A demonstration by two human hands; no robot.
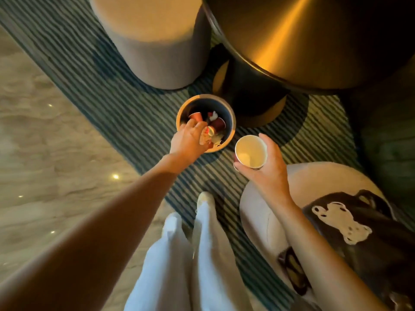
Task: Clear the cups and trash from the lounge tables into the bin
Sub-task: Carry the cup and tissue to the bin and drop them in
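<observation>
Left hand (187,140) over bin (232,129), beside table (314,52)

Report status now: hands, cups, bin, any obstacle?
Left hand over bin, fingers curled, contents unclear. Right hand holds empty paper cup beside bin. Nothing blocks the bin mouth.

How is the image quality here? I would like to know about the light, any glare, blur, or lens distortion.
Head view: warm, dim amber light; a bright glare streak runs across the round metal table top; small light spots reflect on the polished floor; the left hand over the bin looks slightly motion-blurred; the wide lens stretches the forearms near the frame edges; the cup in the right hand is fairly sharp.
</observation>
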